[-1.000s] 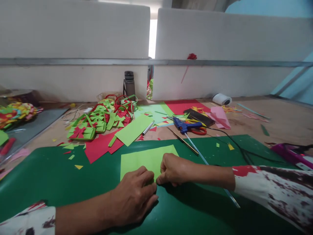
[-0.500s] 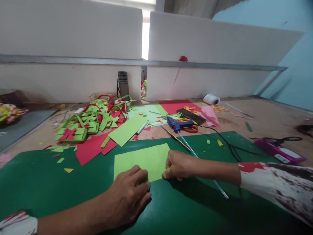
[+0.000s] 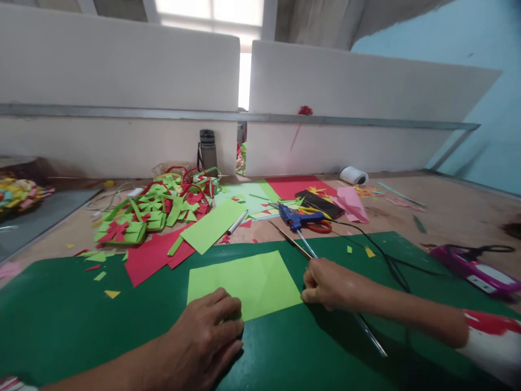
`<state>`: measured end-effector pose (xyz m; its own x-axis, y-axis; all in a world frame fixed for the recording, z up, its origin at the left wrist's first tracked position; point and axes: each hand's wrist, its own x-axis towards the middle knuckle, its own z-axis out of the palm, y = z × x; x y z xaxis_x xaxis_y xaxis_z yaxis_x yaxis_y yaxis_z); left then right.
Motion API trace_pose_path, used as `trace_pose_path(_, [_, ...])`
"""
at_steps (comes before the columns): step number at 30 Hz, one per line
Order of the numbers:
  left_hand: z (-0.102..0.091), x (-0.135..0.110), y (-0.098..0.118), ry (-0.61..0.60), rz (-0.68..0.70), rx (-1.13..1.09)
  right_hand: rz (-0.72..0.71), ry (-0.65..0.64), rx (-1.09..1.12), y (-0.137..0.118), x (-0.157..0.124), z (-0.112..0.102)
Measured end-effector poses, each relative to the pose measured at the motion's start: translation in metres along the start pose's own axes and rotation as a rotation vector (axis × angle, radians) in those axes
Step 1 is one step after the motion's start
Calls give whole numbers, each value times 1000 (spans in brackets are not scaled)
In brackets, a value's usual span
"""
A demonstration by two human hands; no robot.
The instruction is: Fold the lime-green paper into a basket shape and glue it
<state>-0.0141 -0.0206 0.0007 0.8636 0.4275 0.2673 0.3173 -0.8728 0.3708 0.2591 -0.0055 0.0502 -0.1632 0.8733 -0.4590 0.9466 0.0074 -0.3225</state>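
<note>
A folded light-green paper sheet [image 3: 248,281] lies flat on the dark green cutting mat [image 3: 81,320]. My left hand [image 3: 203,336] rests on the sheet's near edge, fingers curled and pressing down. My right hand [image 3: 325,282] sits at the sheet's right corner with the fingers closed in a loose fist, thumb against the paper's edge. A long thin clear stick [image 3: 362,326] runs under my right wrist.
Behind the mat lie a blue glue gun [image 3: 299,215] with its black cord, red scissors [image 3: 319,225], a white pen [image 3: 236,221], red paper [image 3: 150,254], a heap of green and red paper baskets [image 3: 158,203], a bottle [image 3: 207,147], a tape roll [image 3: 353,175] and a purple tool [image 3: 476,266].
My right hand has slid rightward along the sheet's near edge to its right corner. My left hand stayed pressing the near edge. The view has tilted up and right.
</note>
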Motion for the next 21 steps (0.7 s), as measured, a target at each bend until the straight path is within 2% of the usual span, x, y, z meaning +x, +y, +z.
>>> trace_pose_path(2, [-6, 1, 0, -31, 0, 12, -79, 79, -43, -8, -5, -4])
trace_pose_path(4, [-10, 2, -1, -64, 9, 20, -231, 110, -35, -17, -9, -3])
trace_pose_path(7, [-12, 1, -2, -94, 15, 43, -407, 58, 12, -25, -8, 5])
trace_pose_path(9, [-12, 2, -2, -72, -22, 53, -431, 31, 8, -26, -4, 12])
trace_pose_path(11, [-13, 5, -1, -2, -152, 20, -426, 19, 1, -26, 1, 17])
trace_pose_path(13, [-17, 14, 2, 50, -390, -99, -409, 20, 10, -25, 5, 20])
trace_pose_path(14, [-19, 20, 3, 39, -529, -196, -406, 19, 15, -24, 6, 20])
trace_pose_path(17, [-22, 44, 6, -206, -845, -571, -403, 23, 2, -23, 6, 20])
trace_pose_path(19, [-20, 60, 5, -391, -954, -672, -396, 23, -14, -21, 6, 20])
trace_pose_path(21, [-16, 72, 2, -508, -1007, -665, -384, 31, -23, -20, 6, 21])
